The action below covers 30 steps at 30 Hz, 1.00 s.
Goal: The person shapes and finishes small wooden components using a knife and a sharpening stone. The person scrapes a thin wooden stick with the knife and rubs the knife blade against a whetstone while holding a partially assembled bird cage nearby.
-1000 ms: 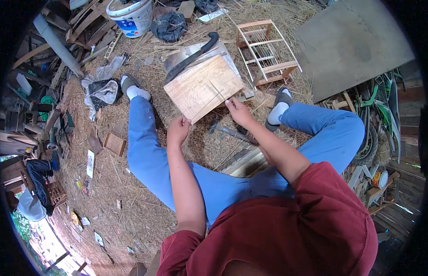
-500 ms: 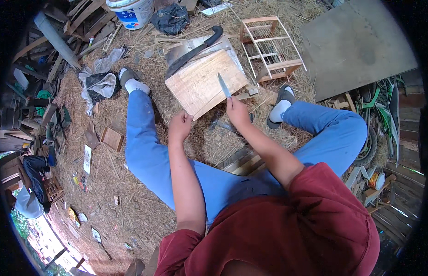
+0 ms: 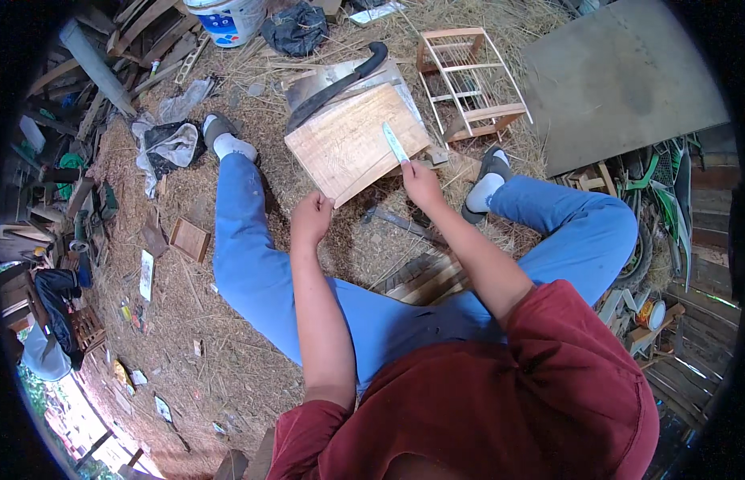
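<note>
A wooden board (image 3: 352, 136) lies on the ground between my feet. My right hand (image 3: 423, 186) is closed round the handle of a knife (image 3: 396, 144), whose bright blade points up and away over the board's right part. At the board's near corner, my left hand (image 3: 311, 218) is closed with the fingertips pinched; whatever is between them is too small to make out. A long machete (image 3: 332, 90) with a black handle rests along the board's far left edge. Just right of the board stands a small wooden frame (image 3: 472, 84) with thin bars.
A hammer-like tool (image 3: 404, 223) and wood pieces (image 3: 428, 280) lie between my legs. A white bucket (image 3: 228, 20) and black plastic bag (image 3: 296, 30) are at the back. A large flat sheet (image 3: 620, 88) lies far right, beside a green motorbike (image 3: 660, 180). Straw and shavings cover the ground.
My right hand and the knife have shifted slightly right, and the blade tilts further over with its flat side brighter. My left hand stays by the board's corner.
</note>
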Each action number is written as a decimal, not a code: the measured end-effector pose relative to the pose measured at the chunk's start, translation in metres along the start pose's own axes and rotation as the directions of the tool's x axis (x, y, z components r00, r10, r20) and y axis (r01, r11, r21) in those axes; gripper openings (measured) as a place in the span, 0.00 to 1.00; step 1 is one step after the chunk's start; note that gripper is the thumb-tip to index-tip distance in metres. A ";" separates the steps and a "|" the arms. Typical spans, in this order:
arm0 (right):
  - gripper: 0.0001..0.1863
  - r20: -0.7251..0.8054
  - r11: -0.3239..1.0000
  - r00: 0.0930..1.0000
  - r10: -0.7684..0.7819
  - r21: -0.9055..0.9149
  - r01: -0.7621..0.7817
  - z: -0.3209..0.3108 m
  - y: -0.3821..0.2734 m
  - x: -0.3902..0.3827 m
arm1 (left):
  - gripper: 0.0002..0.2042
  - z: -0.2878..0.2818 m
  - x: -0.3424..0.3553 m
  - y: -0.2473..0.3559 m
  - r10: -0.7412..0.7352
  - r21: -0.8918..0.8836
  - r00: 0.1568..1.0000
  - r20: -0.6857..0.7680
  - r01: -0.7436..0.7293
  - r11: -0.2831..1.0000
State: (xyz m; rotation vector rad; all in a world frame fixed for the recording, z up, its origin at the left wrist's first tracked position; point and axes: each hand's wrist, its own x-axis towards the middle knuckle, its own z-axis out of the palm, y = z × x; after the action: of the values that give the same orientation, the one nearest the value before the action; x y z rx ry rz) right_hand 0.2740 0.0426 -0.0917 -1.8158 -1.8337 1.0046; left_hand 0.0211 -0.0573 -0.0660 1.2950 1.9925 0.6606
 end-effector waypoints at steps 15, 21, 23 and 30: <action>0.20 -0.140 0.997 0.988 -0.060 0.046 0.067 0.005 -0.011 -0.006 | 0.14 0.005 0.001 0.005 0.005 -0.017 1.000 0.006 -0.004 1.000; 0.21 0.081 0.986 0.992 -0.101 -0.128 0.110 0.025 -0.035 -0.038 | 0.14 0.001 -0.004 -0.006 -0.004 -0.051 1.000 -0.023 0.002 0.999; 0.20 -0.059 0.995 0.994 -0.097 -0.022 0.096 0.017 -0.024 -0.023 | 0.14 0.003 -0.001 -0.002 0.014 -0.061 1.000 -0.026 -0.016 0.998; 0.21 0.110 0.987 0.993 -0.051 -0.144 0.067 0.029 -0.048 -0.048 | 0.15 -0.001 -0.008 -0.002 -0.010 -0.038 1.000 -0.027 0.008 0.999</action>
State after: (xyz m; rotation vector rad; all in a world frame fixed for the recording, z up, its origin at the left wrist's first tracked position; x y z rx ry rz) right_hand 0.2249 -0.0066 -0.0668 -1.8100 -2.0626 0.9841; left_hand 0.0211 -0.0654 -0.0644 1.2605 1.9972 0.7114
